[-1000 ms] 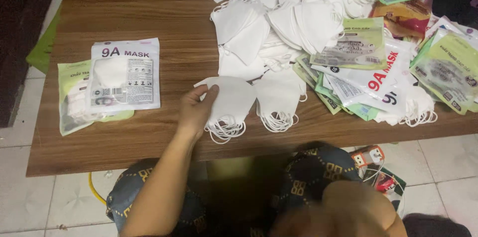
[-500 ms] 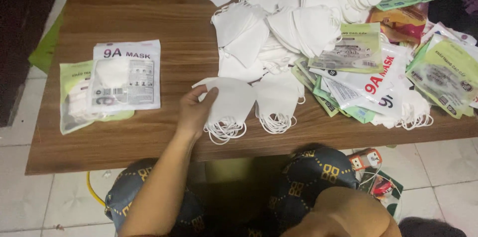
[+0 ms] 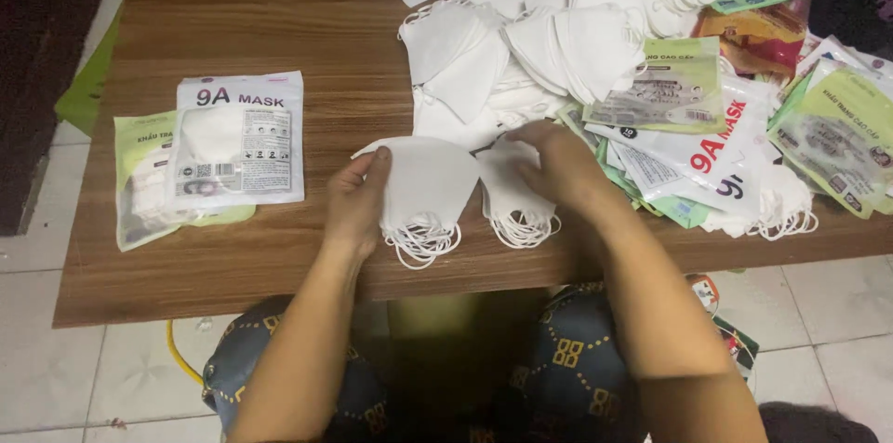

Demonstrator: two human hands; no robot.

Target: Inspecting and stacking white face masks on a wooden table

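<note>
My left hand (image 3: 355, 204) grips the left edge of a stack of folded white face masks (image 3: 428, 184) lying near the front of the wooden table (image 3: 279, 24), ear loops hanging toward me. My right hand (image 3: 558, 164) rests on a second stack of white masks (image 3: 512, 201) just to the right, fingers curled over its top. Both stacks lie flat on the table.
A big loose heap of white masks (image 3: 549, 43) fills the table's back middle. Printed mask pouches (image 3: 726, 145) pile up at the right. Two filled pouches, one white (image 3: 240, 140) over one green (image 3: 139, 178), lie at the left. Tiled floor surrounds the table.
My right hand has come up from below the table edge and landed on the second mask stack. My left hand stays on the first stack.
</note>
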